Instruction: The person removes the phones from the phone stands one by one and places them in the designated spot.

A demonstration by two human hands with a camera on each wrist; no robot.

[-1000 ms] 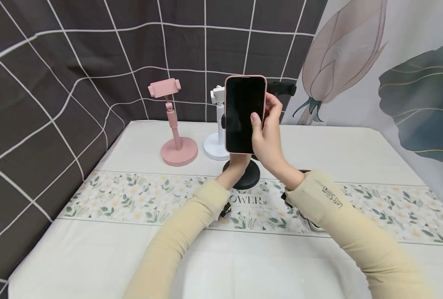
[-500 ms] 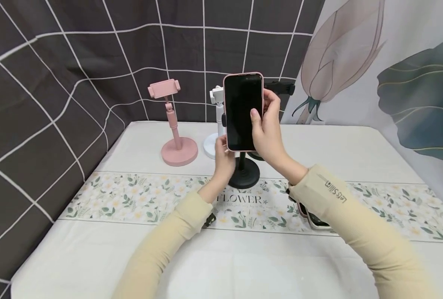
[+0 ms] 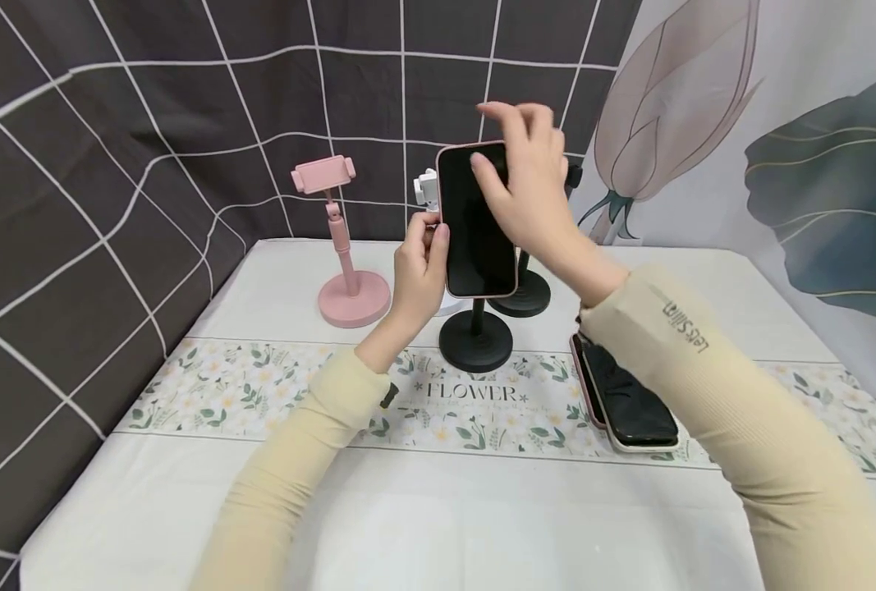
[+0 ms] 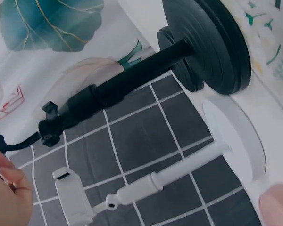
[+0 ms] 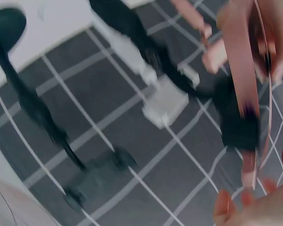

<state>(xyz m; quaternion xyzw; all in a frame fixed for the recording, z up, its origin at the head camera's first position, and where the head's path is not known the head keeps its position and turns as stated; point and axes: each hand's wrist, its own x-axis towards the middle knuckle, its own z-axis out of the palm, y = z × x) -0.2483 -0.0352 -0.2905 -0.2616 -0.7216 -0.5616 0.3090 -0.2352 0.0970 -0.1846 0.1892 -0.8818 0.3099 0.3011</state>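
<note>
A phone (image 3: 474, 238) with a dark screen and a pink rim stands upright, slightly tilted, at the head of a black phone stand (image 3: 476, 341). In the right wrist view the phone (image 5: 241, 61) shows edge-on against the stand's dark clamp (image 5: 238, 120). My left hand (image 3: 419, 267) grips the phone's left edge, thumb at the front. My right hand (image 3: 529, 185) hovers at its upper right corner, fingers spread and bent loosely, thumb in front of the screen. In the right wrist view the right fingertips (image 5: 224, 207) look apart from the phone.
A pink phone stand (image 3: 352, 295) stands back left. Behind the phone are a white stand (image 4: 179, 167) and another black stand (image 3: 524, 294). Two more phones (image 3: 630, 402) lie overlapping at the right on the floral runner (image 3: 260, 394). A dark grid curtain (image 3: 260, 98) hangs behind.
My left hand has come from beneath and behind the phone up to its left edge. My right hand has let go of the right edge and risen to the top corner. The phone tilts slightly left.
</note>
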